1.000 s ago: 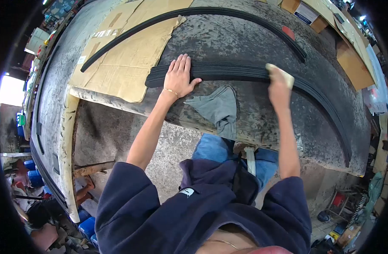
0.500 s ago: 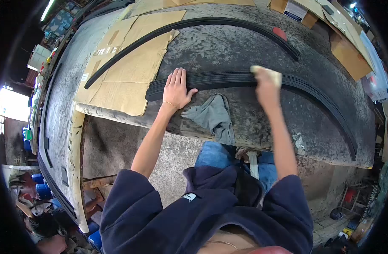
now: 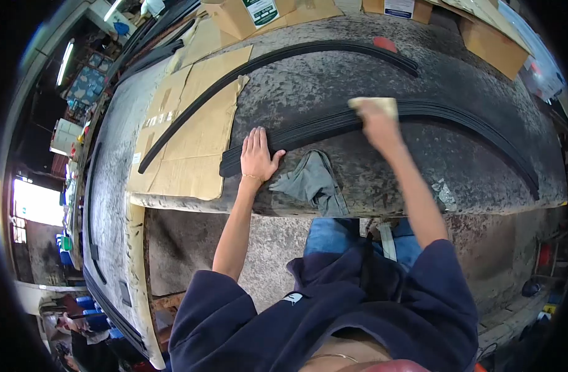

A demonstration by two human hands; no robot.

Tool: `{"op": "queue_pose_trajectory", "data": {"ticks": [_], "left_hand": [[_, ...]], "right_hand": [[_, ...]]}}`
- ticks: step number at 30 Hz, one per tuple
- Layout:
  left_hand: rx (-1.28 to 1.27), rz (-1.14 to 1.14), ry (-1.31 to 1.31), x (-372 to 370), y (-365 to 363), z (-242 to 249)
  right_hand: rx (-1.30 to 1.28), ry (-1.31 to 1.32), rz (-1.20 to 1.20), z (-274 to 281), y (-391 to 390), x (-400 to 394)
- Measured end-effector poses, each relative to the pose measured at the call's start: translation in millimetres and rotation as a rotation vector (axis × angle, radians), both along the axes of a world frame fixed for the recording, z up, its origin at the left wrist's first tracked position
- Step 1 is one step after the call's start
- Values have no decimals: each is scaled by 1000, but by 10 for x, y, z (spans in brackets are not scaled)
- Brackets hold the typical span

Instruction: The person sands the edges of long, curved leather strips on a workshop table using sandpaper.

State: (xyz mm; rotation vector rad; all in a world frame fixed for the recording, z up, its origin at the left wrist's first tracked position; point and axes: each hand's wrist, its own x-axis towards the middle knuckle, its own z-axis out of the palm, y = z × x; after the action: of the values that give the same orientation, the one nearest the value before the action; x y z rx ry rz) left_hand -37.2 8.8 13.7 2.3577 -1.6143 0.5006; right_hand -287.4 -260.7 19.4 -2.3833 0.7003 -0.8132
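Several black ribbed strips (image 3: 321,128) lie side by side across the table, curving down toward the right. My left hand (image 3: 256,160) rests flat on them near their left end, its fingers stretched out. Farther right, my right hand (image 3: 379,129) grips a pale yellow sponge-like pad (image 3: 387,107) pressed to the strips; motion blurs the fingers a little. A crumpled grey cloth (image 3: 312,183) lies by the table's near edge, between my arms. Beyond the bundle, another black strip (image 3: 234,74) arches over the tabletop.
Flat cardboard (image 3: 194,139) covers part of the table on the left. A red round object (image 3: 385,44) sits by the far strip's end. Cardboard boxes (image 3: 494,48) stand at the back right. More long black strips (image 3: 113,310) lie along the left side.
My right hand and the pad have shifted slightly left along the strips. The left hand stays flat on them. The whole view has tilted and shifted.
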Motion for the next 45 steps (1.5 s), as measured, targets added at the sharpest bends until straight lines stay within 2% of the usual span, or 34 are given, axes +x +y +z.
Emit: {"op": "queue_pose_trajectory", "data": {"ticks": [1,2,4,6,7,9,10,11,12,14,16,17,18,20,22,23,27,29,35,45], "left_hand": [[-60,-18,-37,-9,-5,-10],[-68,-21,-33,-34,-8,17],[-40,8,12,-91,-19,85],[-92,-15,-5,-71,-15,36],[-90,-14,14,-66,-21,32],[-75,-7,30,-75,115,35],[-65,-52,-3,-71,165,62],[-54,-99,-36,-68,168,86],[-51,-102,-43,-54,152,100],[41,-4,-96,-59,178,93],[88,76,-78,-258,-5,260],[96,20,34,-452,-161,463],[101,-32,143,-610,-323,557],[21,-228,126,-860,-691,427],[40,-231,141,-1012,-1019,130],[45,-184,6,-1050,-1107,-28],[54,-149,6,-1032,-1127,-51],[17,-161,10,-1056,-1130,-24],[-31,-229,-3,-1041,-1095,-39],[-48,-172,11,-1013,-1174,-51]], "right_hand": [[-231,-37,-112,-94,-399,-299],[-318,-90,-235,-310,-794,-608],[-213,99,-460,49,-818,-1030],[-176,97,-498,443,-453,-1166],[-223,-170,-455,415,-235,-1104],[-324,-135,-261,398,296,-990],[-116,187,-153,442,570,-964],[-134,311,48,214,659,-947],[-255,291,17,222,764,-966],[4,421,182,362,594,-988],[474,460,-42,907,508,-804],[375,262,-77,652,368,-689],[369,264,-72,454,283,-542],[-322,120,44,151,229,-260],[-423,142,70,-29,317,-170],[-530,159,87,-59,300,-156],[-469,149,142,-104,246,-128],[-512,166,69,-92,287,-96],[-555,189,99,-90,253,-106],[-535,271,-11,-42,-283,-400]]}}
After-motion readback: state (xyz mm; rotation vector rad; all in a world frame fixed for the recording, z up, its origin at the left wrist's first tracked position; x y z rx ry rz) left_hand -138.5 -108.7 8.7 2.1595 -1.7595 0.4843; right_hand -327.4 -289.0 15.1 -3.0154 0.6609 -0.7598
